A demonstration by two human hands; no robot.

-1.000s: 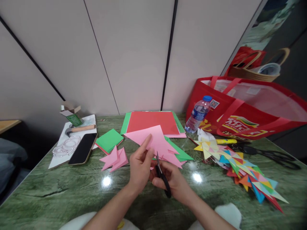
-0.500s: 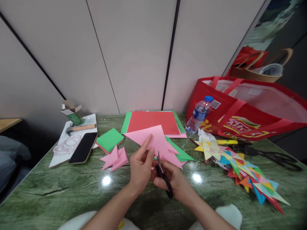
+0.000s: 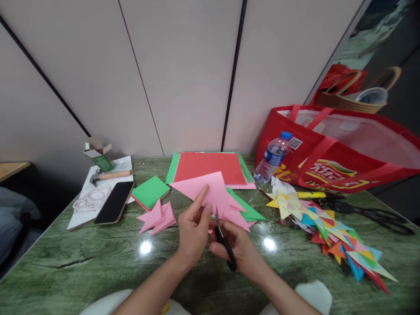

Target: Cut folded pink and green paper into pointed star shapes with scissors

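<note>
My left hand (image 3: 195,227) pinches the near edge of a pink folded paper (image 3: 210,190), its index finger stretched along the sheet. In my right hand (image 3: 238,245) is a pair of black-handled scissors (image 3: 225,244), with the fingers round the handles. The scissors' blades point away from me, at the paper's lower edge beside my left thumb, and look closed or nearly so. Pink folded pieces (image 3: 159,217) lie left of my hands. Under and right of the held paper are more pink pieces and a green folded paper (image 3: 247,208).
Behind lie stacked red and green sheets (image 3: 210,167); a green paper pad (image 3: 151,192) is at left. Further left are a phone (image 3: 114,202), hammer (image 3: 113,175) and small box (image 3: 102,159). At right stand a water bottle (image 3: 272,157), red bag (image 3: 328,153) and colourful folded-paper chain (image 3: 337,236).
The scissors' handles have drawn slightly closer together as my right fingers close. My left hand and the pink paper stay almost where they were.
</note>
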